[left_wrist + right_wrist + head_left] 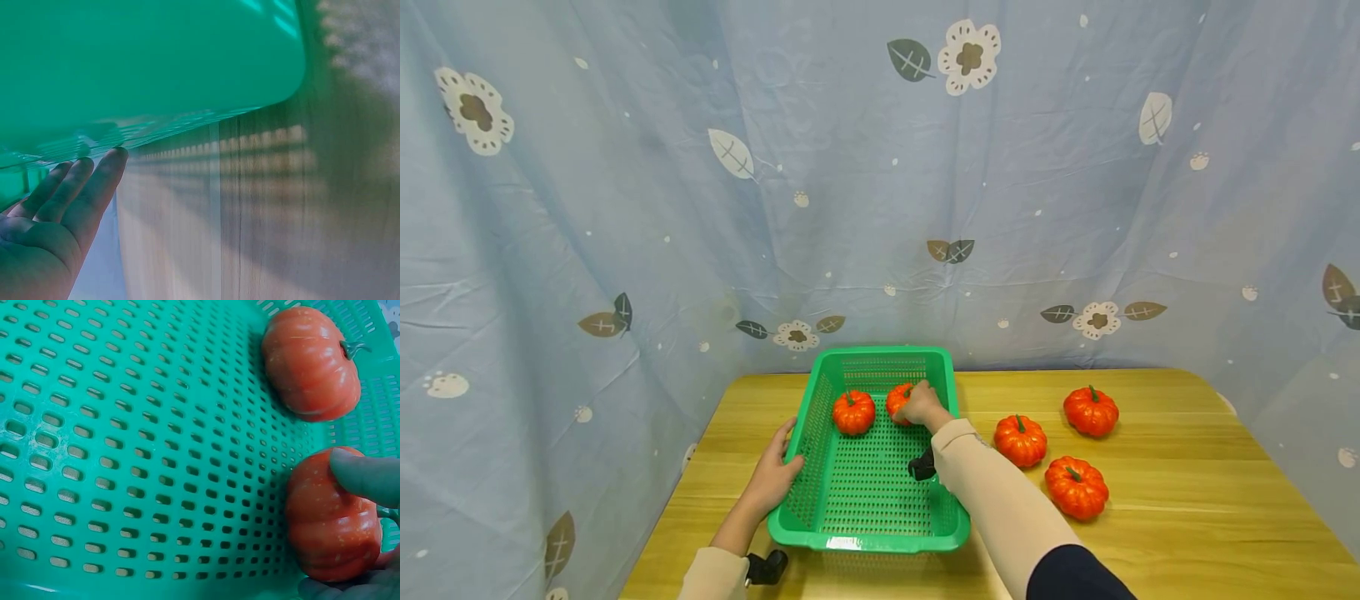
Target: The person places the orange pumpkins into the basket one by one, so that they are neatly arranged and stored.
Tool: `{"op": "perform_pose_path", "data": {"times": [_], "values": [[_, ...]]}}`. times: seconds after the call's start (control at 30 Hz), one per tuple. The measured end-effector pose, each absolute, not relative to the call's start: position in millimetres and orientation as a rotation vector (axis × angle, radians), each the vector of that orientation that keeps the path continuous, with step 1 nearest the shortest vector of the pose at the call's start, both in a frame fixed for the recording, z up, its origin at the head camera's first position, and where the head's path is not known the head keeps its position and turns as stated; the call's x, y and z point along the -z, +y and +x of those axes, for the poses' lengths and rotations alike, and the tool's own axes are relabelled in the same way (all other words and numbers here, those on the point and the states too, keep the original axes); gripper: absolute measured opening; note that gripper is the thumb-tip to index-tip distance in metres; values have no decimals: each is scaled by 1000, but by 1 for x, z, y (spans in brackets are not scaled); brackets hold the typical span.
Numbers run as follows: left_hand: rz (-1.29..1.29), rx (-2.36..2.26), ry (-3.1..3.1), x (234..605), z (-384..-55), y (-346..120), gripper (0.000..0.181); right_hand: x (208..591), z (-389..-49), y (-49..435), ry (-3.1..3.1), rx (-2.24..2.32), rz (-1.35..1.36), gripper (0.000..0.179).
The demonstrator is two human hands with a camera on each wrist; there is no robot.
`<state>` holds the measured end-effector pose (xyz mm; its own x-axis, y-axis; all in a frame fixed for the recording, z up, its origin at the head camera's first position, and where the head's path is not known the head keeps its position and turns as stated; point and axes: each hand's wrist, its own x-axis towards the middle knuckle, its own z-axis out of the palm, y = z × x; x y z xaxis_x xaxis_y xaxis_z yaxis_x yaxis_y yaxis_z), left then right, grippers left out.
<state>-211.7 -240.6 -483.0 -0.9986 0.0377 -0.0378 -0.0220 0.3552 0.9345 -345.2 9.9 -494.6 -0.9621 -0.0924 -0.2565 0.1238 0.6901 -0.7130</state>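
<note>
- Mostly, a pale blue fabric curtain [850, 167] printed with flowers, leaves and paw prints fills the background.
- Before it is a yellow-brown wood-grain surface [1210, 483].
- On that, a rectangular green plastic basket [865, 542] with perforated walls and floor.
- A long beige sleeve, dark blue higher up [1000, 500], reaches over the basket's right side; a beige cuff [715, 575] shows at the left.
- The left hand [772, 477] holds the basket's left side, thumb over the rim, fingers nearly straight along the outer wall.
- The right hand [922, 406] is closed around a ribbed orange-red pumpkin [898, 400] inside the basket, near its far right corner, thumb and fingers on opposite sides.
- A second ribbed pumpkin [853, 412] sits just left of it, slightly apart.
- Three more orange-red pumpkins [1020, 441] with green stems stand on the surface, right of the basket.
- Small black devices [767, 568] show by both wrists.
</note>
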Motion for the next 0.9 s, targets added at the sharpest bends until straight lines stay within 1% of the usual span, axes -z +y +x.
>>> {"op": "perform_pose_path", "data": {"times": [0.17,0.27,0.43,0.53,0.73,0.8,0.9], "values": [[18,-1752,2556,496,-218,-246,68,496,-346,9,2633,1094,35,99],[16,-1749,2554,497,-219,-247,68,495,-345,9,2635,1064,36,97],[20,-1757,2547,497,-218,-246,68,494,-343,10,2630,1052,43,98],[22,-1770,2534,492,-217,-244,68,493,-342,10,2624,1054,55,102],[37,-1761,2527,466,-203,-235,66,488,-342,10,2647,1067,57,107],[40,-1762,2529,466,-203,-235,66,485,-342,9,2664,1059,50,107],[22,-1762,2530,479,-209,-240,67,480,-343,8,2683,1021,29,107]]}}
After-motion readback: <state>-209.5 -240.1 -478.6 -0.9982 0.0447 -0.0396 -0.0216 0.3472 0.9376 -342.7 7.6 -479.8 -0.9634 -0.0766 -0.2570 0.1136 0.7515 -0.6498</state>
